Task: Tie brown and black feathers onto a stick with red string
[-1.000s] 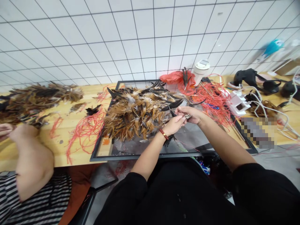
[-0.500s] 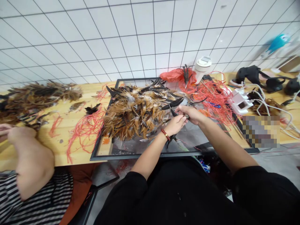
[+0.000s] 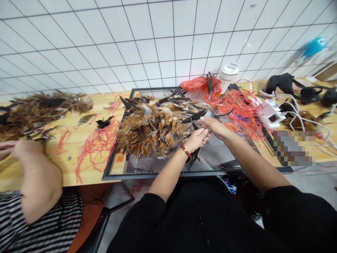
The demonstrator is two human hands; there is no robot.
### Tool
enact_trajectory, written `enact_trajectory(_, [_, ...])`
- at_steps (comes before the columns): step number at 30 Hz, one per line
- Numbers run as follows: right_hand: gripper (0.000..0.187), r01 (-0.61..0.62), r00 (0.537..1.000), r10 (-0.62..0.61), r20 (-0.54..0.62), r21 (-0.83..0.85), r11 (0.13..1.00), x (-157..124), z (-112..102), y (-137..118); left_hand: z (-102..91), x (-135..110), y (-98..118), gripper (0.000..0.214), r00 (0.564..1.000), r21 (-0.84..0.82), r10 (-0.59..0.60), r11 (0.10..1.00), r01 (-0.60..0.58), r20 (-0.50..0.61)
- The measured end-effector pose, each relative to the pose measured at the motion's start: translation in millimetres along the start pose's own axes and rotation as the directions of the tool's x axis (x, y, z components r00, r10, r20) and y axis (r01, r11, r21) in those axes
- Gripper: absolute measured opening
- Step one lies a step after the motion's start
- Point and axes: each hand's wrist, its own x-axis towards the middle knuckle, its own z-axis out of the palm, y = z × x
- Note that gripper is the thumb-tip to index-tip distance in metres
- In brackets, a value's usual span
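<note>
My left hand (image 3: 197, 139) is closed on a small bunch of dark feathers (image 3: 194, 160), whose tips stick out below the fingers. Close against it, my right hand (image 3: 213, 128) has its fingers pinched together at the bunch's other end; what lies between those fingertips is hidden. Both hands are just above a black-framed board (image 3: 168, 173). A large heap of brown and black feathers (image 3: 155, 130) lies on the board, left of my hands. One long black feather (image 3: 195, 116) rests at the heap's right edge, near my fingers.
Red plastic strands (image 3: 243, 114) are tangled at the right, and more strands (image 3: 96, 146) lie at the left. Behind stand a red plastic bag (image 3: 195, 85) and a white cup (image 3: 228, 75). White chargers (image 3: 271, 114) sit farther right. A co-worker's arm (image 3: 39, 172) is at the left.
My hands stay together at nearly the same spot, with small finger movements. The dark feathers below my left hand show more and hang lower. The co-worker's arm has shifted slightly.
</note>
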Motion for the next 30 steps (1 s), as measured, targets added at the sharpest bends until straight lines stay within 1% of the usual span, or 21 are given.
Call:
enact_trajectory(2, [0.056,-0.011,0.995,-0.001,0.103,0.12,0.993,-2,-8,1,-0.9,-1,2,0.032,1.0,-0.021,0.025,0.999,-0.025,0.011])
enact_trajectory(4, [0.059,0.01,0.986,-0.045,0.162,0.211,0.978,-7,-15,2,-2.0,-2,3,0.032,0.999,-0.051,0.041,0.998,-0.041,0.011])
enact_trajectory(6, [0.056,0.061,0.977,-0.105,0.186,0.228,0.972,-14,-18,4,-3.1,-2,4,0.034,1.0,-0.084,0.029,0.996,-0.029,0.002])
enact_trajectory(8, [0.049,0.11,0.966,-0.159,0.203,0.232,0.966,-20,-17,8,-4.0,-2,4,0.036,1.0,-0.136,0.015,0.991,-0.013,0.018])
enact_trajectory(9, [0.046,0.138,0.963,-0.187,0.194,0.244,0.96,-22,-15,10,-4.4,-2,4,0.035,0.999,-0.173,0.019,0.985,-0.012,0.04])
enact_trajectory(11, [0.041,0.213,0.961,-0.251,0.117,0.268,0.94,-23,-11,13,-4.8,-2,4,0.036,0.993,-0.267,0.058,0.963,-0.029,0.102])
enact_trajectory(13, [0.041,0.276,0.956,-0.293,0.029,0.262,0.925,-20,-9,16,-5.2,-2,3,0.038,0.983,-0.348,0.104,0.936,-0.047,0.148])
enact_trajectory(14, [0.041,0.291,0.953,-0.302,0.004,0.252,0.923,-19,-8,16,-5.6,-2,3,0.04,0.981,-0.364,0.11,0.93,-0.046,0.157])
enact_trajectory(18, [0.045,0.307,0.949,-0.314,-0.001,0.216,0.927,-15,-8,17,-9.0,-1,1,0.039,0.988,-0.294,0.043,0.956,0.003,0.148])
enact_trajectory(21, [0.046,0.282,0.956,-0.292,0.006,0.248,0.927,-16,-13,14,-11.5,2,0,0.036,0.992,-0.274,0.019,0.962,0.016,0.125])
enact_trajectory(23, [0.042,0.275,0.959,-0.285,-0.005,0.283,0.919,-16,-20,9,-11.5,3,0,0.035,0.995,-0.256,-0.008,0.966,0.034,0.101])
enact_trajectory(26, [0.033,0.328,0.943,-0.329,-0.037,0.252,0.911,-14,-28,-1,-8.8,3,0,0.035,0.995,-0.182,-0.061,0.98,0.075,0.082])
enact_trajectory(28, [0.032,0.319,0.943,-0.332,0.021,0.219,0.922,-10,-29,-7,-6.4,0,-1,0.035,0.987,-0.117,-0.087,0.988,0.103,0.133])
enact_trajectory(30, [0.034,0.238,0.951,-0.271,0.15,0.205,0.949,-4,-26,-11,-4.9,-3,0,0.034,0.97,-0.085,-0.09,0.99,0.111,0.224])
